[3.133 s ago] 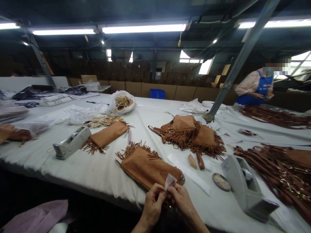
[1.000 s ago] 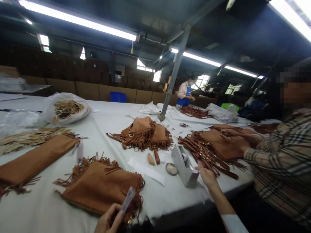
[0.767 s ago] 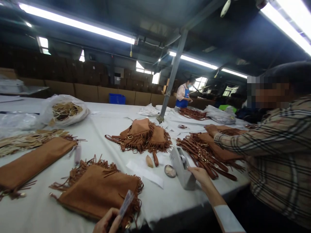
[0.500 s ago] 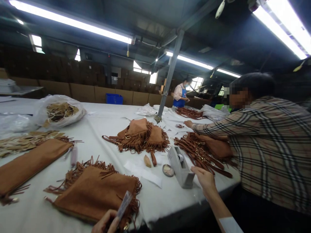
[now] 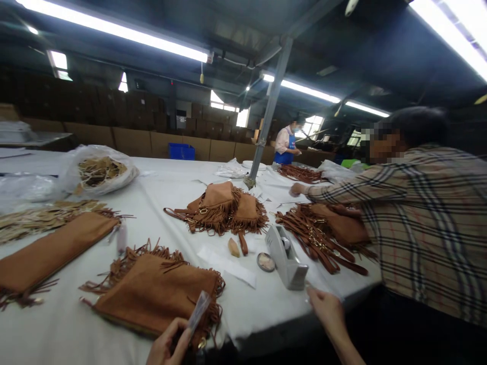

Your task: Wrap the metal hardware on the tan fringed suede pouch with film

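A: State what has changed.
B: The right hand (image 5: 326, 306) has come down from the cutting end of the tape dispenser (image 5: 279, 261). Its fingertips are now just beside the lower near corner, drawn toward the body.

A: Implication?
B: Judged only: a tape-drawing step is in hand. Any tape at the fingertips is too faint to confirm, so the right grip cannot be told.

A: Left grip?
B: The left hand (image 5: 171, 342) keeps a clear packet (image 5: 200, 310) pinched between thumb and fingers, tilted upward. The fringed pouch (image 5: 160, 289) lies flat just beyond that grip; contact with the packet cannot be told.

A: List containers.
B: Dispenser: holds a tape roll (image 5: 285, 244), beyond the right fingertips. Round dish (image 5: 259, 265): pale contents, unidentified, left of the dispenser and beyond the right grip. Plastic bag (image 5: 132, 175): holds tan scraps (image 5: 101, 171), well beyond the left grip and to its left. Blue bin (image 5: 181, 152): far beyond the left grip, interior not visible.
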The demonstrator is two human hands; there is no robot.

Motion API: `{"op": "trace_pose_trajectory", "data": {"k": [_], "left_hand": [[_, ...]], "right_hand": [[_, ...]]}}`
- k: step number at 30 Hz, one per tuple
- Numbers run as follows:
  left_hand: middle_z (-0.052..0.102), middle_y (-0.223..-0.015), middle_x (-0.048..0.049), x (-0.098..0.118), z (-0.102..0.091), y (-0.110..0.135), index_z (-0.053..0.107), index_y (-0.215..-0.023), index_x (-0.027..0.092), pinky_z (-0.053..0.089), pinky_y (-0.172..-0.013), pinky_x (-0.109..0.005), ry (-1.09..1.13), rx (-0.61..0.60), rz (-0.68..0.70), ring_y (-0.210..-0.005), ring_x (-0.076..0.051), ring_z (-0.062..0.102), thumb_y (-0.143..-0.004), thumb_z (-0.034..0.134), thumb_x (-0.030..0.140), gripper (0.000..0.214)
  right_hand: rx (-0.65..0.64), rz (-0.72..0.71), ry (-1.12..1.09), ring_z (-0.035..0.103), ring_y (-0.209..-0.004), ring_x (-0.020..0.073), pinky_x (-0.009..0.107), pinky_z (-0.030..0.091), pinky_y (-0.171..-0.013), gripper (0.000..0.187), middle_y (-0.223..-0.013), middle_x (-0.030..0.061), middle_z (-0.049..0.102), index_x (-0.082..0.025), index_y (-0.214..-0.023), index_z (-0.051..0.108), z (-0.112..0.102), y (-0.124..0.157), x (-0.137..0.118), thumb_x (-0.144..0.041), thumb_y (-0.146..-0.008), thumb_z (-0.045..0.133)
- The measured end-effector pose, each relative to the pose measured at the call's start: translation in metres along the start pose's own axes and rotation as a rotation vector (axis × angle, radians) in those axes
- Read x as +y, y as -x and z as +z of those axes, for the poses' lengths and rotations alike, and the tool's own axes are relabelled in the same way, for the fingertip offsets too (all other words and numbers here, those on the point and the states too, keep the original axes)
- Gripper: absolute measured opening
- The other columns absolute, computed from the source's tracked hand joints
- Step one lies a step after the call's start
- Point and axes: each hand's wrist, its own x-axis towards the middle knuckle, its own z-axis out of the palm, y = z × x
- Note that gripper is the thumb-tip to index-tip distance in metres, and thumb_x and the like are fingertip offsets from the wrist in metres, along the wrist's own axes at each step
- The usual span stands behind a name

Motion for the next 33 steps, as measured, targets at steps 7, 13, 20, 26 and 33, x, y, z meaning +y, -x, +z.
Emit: {"op": "trace_pose_trajectory", "data": {"k": [7, 13, 20, 26, 33], "left_hand": [[0.055, -0.065, 0.0018, 0.028, 0.004, -0.002, 0.059, -0.080, 0.017, 0.039, -0.061, -0.021, -0.018, 0.115, 0.054, -0.063, -0.013, 0.049, -0.087, 0.048, 0.046, 0.031], [0.057, -0.068, 0.0010, 0.037, 0.006, 0.000, 0.059, -0.081, 0.017, 0.041, -0.062, -0.022, 0.002, 0.122, 0.062, -0.064, -0.014, 0.052, -0.088, 0.048, 0.043, 0.029], [0.055, -0.068, 0.0008, 0.030, 0.008, 0.002, 0.058, -0.082, 0.016, 0.040, -0.060, -0.023, 0.019, 0.141, 0.088, -0.064, -0.013, 0.051, -0.089, 0.047, 0.040, 0.027], [0.058, -0.071, -0.0001, 0.022, 0.006, 0.000, 0.058, -0.085, 0.016, 0.042, -0.062, -0.024, 0.128, 0.094, 0.086, -0.066, -0.014, 0.053, -0.090, 0.047, 0.039, 0.026], [0.051, -0.067, 0.0035, 0.024, 0.009, 0.001, 0.052, -0.085, 0.018, 0.039, -0.056, -0.020, 0.150, 0.175, 0.079, -0.060, -0.010, 0.049, -0.089, 0.050, 0.041, 0.023]], "right_hand": [[-0.582, -0.347, -0.208, 0.059, -0.067, 0.0229, 0.028, 0.044, -0.061, 0.036, -0.068, 0.0041, 0.068, -0.019, -0.065, 0.068, 0.053, 0.099, -0.080, -0.054, -0.071, 0.059], [-0.980, -0.462, -0.453, 0.054, -0.063, 0.0157, 0.024, 0.042, -0.060, 0.036, -0.065, 0.0009, 0.062, -0.017, -0.070, 0.068, 0.105, 0.167, -0.141, -0.048, -0.082, 0.057], [-0.850, -0.373, -0.305, 0.049, -0.050, 0.0136, 0.023, 0.034, -0.047, 0.039, -0.051, 0.0014, 0.058, -0.015, -0.053, 0.065, 0.149, 0.166, -0.137, -0.047, -0.075, 0.062], [-0.849, -0.288, -0.308, 0.045, -0.042, 0.0112, 0.022, 0.031, -0.042, 0.032, -0.046, -0.0009, 0.054, -0.015, -0.062, 0.069, 0.151, 0.167, -0.138, -0.045, -0.072, 0.062], [-0.900, -0.249, -0.455, 0.037, -0.045, 0.0083, 0.021, 0.025, -0.042, 0.034, -0.048, -0.0027, 0.047, -0.014, -0.056, 0.060, 0.159, 0.168, -0.138, -0.044, -0.070, 0.063]]}}
